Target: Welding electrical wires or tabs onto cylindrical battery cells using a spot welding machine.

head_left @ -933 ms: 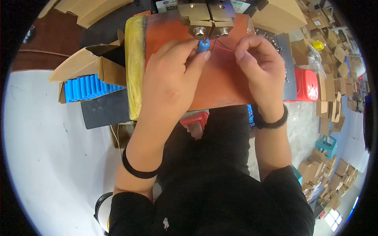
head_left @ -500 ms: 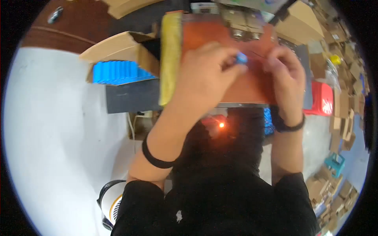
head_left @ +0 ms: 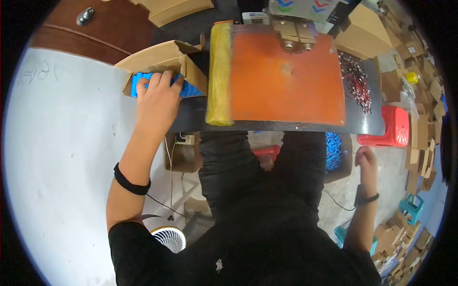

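My left hand point(head_left: 160, 97) reaches into an open cardboard box point(head_left: 193, 71) at the table's left. Its fingers are spread apart over a row of blue cylindrical cells point(head_left: 191, 90) that look like batteries, the fingertips among their tops. My right hand point(head_left: 366, 156) is lowered off the table's right front, beside a lower box point(head_left: 344, 167) of loose blue cells point(head_left: 333, 150). Its fingers are curled in and slightly blurred; anything inside them is hidden. An orange mat point(head_left: 286, 100) covers the middle of the table, with metal machine jaws point(head_left: 295, 35) over its far edge.
A yellow wrapped strip point(head_left: 220, 76) runs along the mat's left edge. Thin red and black wires point(head_left: 355, 81) lie in a pile at the right. Beyond the table's right end stands a red stool point(head_left: 396, 126); cardboard boxes point(head_left: 415, 138) are stacked farther right. A white fan point(head_left: 169, 238) is at lower left.
My left hand has moved left from over the mat, where it pinched a small blue thing, into the cardboard box. My right hand has dropped from the mat toward me, beside the lower box.
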`<state>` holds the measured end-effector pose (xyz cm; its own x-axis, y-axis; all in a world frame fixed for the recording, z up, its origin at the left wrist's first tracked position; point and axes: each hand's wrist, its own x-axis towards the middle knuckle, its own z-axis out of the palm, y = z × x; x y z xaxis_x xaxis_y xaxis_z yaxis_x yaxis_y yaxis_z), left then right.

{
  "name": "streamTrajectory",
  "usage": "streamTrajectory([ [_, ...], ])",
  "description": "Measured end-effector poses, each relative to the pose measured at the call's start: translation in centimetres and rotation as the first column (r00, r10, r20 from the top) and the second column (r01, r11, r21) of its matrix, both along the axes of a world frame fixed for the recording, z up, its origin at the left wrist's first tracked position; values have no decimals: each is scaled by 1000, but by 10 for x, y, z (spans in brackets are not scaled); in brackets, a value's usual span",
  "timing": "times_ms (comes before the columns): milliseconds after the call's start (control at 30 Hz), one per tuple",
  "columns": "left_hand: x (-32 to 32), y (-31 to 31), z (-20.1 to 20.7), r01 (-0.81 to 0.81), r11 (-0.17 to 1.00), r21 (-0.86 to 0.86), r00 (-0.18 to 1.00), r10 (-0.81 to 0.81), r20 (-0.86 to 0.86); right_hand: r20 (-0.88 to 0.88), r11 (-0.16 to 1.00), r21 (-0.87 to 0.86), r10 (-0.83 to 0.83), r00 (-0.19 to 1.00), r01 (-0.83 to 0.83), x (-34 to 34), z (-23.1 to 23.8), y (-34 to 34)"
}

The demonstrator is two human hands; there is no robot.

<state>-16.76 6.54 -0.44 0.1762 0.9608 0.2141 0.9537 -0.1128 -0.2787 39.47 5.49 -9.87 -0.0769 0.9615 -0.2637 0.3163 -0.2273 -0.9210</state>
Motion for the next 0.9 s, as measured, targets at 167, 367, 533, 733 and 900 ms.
streamTrajectory([
  [167,-19,1,-1,-21,983,-183,992,-3,-127,218,980,-173,-57,974,96,34,-99,-22],
  [367,-9,-21,26,68,995,-69,996,-64,54,483,933,257,-351,802,253,42,-80,-28],
  [533,62,-34,62,163,979,122,844,-202,497,420,828,561,-281,863,-3,-45,10,44],
  [733,142,21,41,275,958,-81,835,-196,514,624,808,535,-181,760,-247,-101,10,125],
  [900,146,26,40,268,962,-61,836,-201,510,709,812,514,-220,670,-278,-112,0,133],
])
